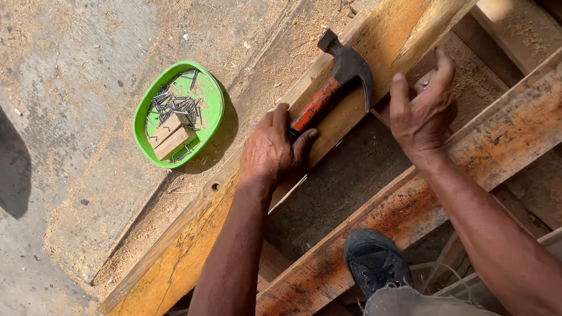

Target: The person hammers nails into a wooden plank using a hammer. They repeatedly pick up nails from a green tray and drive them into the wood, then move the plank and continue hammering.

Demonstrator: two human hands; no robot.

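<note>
Nails in green bowl beside plank; left hand grips hammer.

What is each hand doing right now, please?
Left hand: closed around the orange handle of the hammer.
Right hand: fingers curled near the plank; whether it holds anything cannot be told.

We've got a claw hammer with an orange-red handle, black grip and dark steel head, lying tilted across the long plank, head up toward the far end and claw pointing away. The plank is weathered, yellowish wood with orange stains, running diagonally, dusted with sawdust, one small hole in it.
</note>
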